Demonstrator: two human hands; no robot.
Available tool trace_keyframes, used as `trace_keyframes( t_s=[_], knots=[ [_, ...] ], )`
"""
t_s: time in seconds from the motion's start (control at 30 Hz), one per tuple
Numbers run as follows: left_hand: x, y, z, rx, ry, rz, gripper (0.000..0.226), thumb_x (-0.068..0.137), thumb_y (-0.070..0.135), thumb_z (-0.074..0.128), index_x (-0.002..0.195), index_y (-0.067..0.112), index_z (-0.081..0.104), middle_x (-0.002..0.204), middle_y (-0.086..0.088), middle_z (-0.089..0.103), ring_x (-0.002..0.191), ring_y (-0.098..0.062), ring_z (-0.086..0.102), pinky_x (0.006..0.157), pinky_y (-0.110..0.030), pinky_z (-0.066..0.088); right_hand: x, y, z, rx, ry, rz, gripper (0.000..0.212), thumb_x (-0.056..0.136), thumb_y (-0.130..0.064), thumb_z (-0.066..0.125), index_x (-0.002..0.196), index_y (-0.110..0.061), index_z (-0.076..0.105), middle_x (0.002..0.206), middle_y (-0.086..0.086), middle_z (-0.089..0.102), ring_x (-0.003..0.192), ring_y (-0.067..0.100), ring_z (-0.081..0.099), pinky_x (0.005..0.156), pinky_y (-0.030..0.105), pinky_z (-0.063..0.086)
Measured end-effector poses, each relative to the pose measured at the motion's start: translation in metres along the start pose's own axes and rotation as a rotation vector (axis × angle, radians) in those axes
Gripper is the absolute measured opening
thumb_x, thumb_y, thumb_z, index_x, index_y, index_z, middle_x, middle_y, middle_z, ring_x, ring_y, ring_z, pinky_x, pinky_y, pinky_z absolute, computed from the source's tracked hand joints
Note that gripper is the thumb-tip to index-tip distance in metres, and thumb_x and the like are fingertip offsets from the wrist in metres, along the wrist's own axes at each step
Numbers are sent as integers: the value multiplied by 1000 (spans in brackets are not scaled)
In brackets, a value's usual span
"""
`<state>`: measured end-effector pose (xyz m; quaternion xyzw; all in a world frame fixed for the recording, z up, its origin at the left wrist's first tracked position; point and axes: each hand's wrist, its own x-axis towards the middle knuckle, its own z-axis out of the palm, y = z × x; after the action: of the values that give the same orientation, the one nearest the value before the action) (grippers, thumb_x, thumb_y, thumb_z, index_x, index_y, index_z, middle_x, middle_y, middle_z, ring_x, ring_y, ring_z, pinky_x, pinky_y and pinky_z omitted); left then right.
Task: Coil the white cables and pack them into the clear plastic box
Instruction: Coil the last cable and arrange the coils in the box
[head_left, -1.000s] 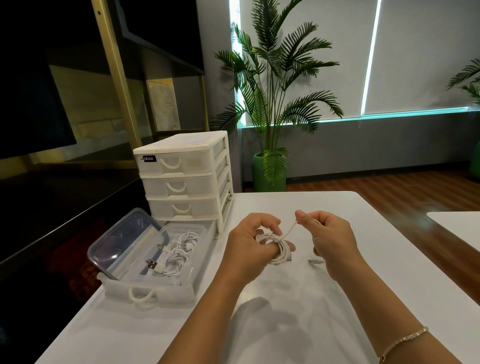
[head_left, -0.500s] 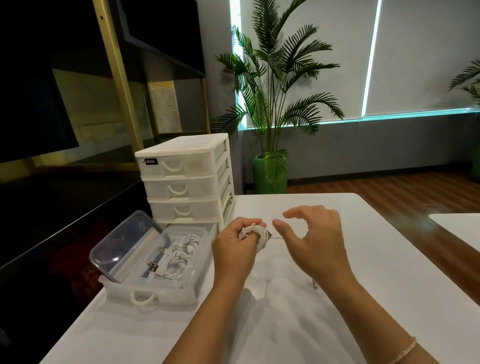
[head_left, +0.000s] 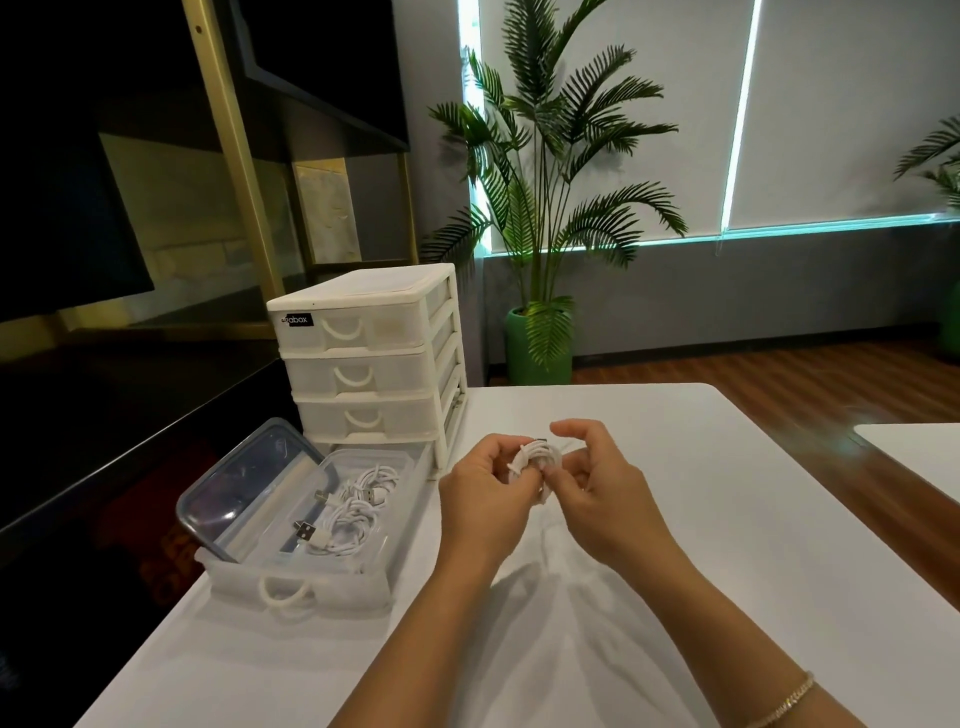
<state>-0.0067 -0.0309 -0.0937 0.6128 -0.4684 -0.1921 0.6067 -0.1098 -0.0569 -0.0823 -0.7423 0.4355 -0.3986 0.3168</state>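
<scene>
A second ago my right hand (head_left: 597, 486) was pinching the free end of the white cable (head_left: 537, 457) and drawing it out taut from the loops round my left hand (head_left: 483, 499). Half a second ago I had let that end go, and my right hand hung open just beside the coil. Now it has come back in, and its fingers pinch the bundle from the right while my left fingers grip it from the other side. The loose tail that trailed down toward the table (head_left: 727, 519) is gone, taken up into the coil, with a plug tip showing at its top.
</scene>
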Motion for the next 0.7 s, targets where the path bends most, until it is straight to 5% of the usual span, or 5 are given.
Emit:
trace_keyframes(
  t_s=[0.2,0.4,0.7],
  knots=[
    [2,-1,2,-106,-157,-107,21,76,17,75,93,24,64,93,1,73,86,-15,69,84,-34,56,5,5,-9,-16,101,6,20,91,-19,56,105,-23,42,93,-5,53,73,7,52,55,5,37],
    [6,-2,0,-333,-195,-235,15,76,17,74,88,17,64,88,-4,73,90,-23,68,93,-39,51,5,9,-7,-125,184,-76,12,90,-14,57,84,-22,50,77,-6,57,73,16,60,61,18,48],
    [9,-1,-4,-567,-170,-386,12,82,11,66,93,12,62,91,-7,71,80,-19,67,69,-22,56,4,10,-4,-207,186,-132,15,88,-19,61,97,-21,72,99,-4,70,70,3,51,72,19,47]
  ],
)
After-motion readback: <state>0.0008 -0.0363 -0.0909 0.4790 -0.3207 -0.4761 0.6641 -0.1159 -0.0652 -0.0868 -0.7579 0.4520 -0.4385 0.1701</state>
